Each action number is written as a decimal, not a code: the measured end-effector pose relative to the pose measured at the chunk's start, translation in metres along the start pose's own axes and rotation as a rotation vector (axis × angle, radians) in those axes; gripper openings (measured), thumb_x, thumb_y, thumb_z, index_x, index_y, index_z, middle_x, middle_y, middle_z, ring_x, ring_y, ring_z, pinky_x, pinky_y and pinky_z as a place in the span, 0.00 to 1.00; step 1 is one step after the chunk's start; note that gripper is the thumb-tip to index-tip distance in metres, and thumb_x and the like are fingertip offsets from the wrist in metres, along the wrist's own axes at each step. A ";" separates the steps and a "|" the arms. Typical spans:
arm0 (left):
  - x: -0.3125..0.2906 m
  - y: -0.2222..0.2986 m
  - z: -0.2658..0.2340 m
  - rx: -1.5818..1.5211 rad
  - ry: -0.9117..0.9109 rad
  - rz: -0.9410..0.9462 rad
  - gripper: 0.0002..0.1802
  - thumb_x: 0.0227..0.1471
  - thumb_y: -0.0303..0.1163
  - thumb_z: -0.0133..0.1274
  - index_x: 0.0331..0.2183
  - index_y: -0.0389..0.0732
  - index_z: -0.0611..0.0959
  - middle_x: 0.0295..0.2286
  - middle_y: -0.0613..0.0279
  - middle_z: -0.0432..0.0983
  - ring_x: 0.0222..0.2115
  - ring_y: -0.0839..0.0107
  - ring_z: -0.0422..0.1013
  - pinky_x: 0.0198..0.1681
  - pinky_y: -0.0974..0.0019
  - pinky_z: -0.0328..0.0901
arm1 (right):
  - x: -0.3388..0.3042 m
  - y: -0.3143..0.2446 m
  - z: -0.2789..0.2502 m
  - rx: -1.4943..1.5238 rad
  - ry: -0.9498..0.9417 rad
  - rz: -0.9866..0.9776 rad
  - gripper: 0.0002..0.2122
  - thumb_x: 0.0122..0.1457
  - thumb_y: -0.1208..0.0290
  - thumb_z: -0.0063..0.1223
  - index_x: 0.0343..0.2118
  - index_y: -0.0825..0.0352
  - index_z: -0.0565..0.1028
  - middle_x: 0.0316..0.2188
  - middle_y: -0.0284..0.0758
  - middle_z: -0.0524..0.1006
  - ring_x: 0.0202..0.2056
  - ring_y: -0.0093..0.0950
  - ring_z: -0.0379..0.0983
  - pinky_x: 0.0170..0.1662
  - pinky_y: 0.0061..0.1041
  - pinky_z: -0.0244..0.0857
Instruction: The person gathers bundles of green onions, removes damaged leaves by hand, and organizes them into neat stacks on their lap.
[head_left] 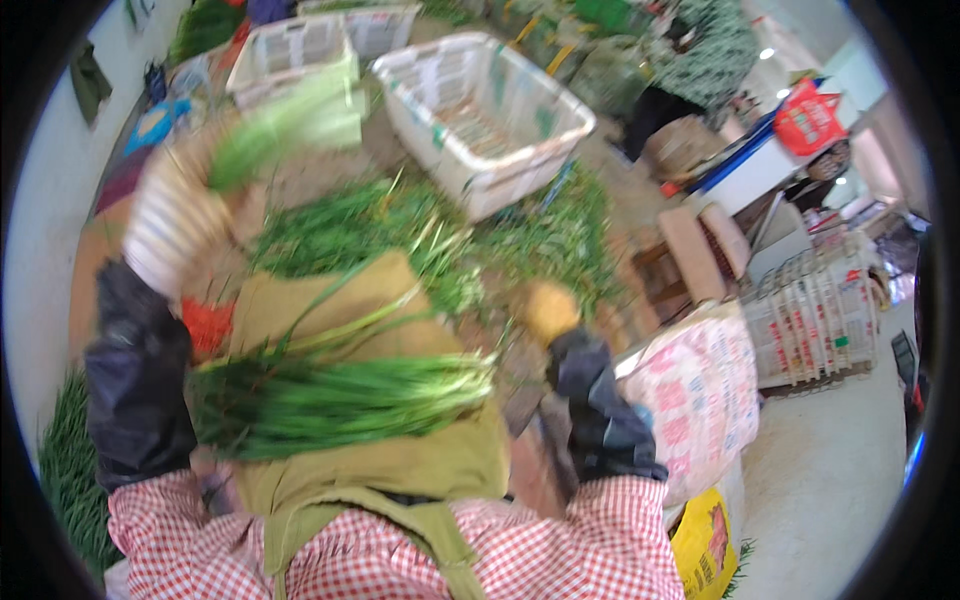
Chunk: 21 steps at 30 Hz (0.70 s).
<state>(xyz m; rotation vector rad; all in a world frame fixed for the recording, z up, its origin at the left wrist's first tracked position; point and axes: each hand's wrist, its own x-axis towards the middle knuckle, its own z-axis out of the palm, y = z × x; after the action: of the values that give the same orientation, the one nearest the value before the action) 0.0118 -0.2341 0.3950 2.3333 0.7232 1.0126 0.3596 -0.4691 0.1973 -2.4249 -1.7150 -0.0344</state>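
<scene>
Loosely, greens above left grip

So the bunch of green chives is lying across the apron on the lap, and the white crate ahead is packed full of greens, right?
Not quite. The head view shows the white crate with no greens inside; its bottom is bare. The bunch of green chives does lie across the apron on the lap.

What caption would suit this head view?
Left hand swings a blurred stalk over green onions on an aproned lap; right hand hangs near white crate.

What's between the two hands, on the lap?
In the head view, a bundle of green stalks lies on the olive apron between left hand and right hand.
</scene>
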 end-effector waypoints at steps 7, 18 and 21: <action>-0.037 -0.042 0.113 -0.372 -0.684 -0.246 0.16 0.41 0.28 0.61 0.36 0.38 0.79 0.26 0.64 0.77 0.26 0.80 0.67 0.29 0.70 0.64 | -0.031 -0.074 -0.036 0.582 -0.346 -0.048 0.13 0.51 0.62 0.55 0.35 0.66 0.77 0.31 0.41 0.76 0.34 0.40 0.73 0.38 0.34 0.66; -0.060 -0.057 0.120 -0.939 -0.923 -0.522 0.18 0.43 0.32 0.63 0.38 0.38 0.78 0.28 0.66 0.76 0.29 0.77 0.70 0.33 0.71 0.66 | 0.012 -0.111 -0.078 1.329 -0.157 0.226 0.13 0.54 0.64 0.56 0.38 0.67 0.74 0.26 0.32 0.76 0.22 0.18 0.68 0.26 0.19 0.64; -0.048 -0.052 0.102 -1.030 -0.805 -0.661 0.14 0.43 0.27 0.59 0.34 0.34 0.76 0.28 0.57 0.76 0.23 0.70 0.72 0.30 0.69 0.68 | 0.017 -0.089 -0.078 1.534 -0.184 0.360 0.18 0.56 0.59 0.53 0.45 0.66 0.71 0.24 0.30 0.75 0.17 0.16 0.64 0.21 0.13 0.60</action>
<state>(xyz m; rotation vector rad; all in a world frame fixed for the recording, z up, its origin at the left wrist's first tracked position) 0.0480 -0.2491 0.2769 1.2396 0.4089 0.0256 0.2881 -0.4360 0.2875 -1.4192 -0.6728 1.0991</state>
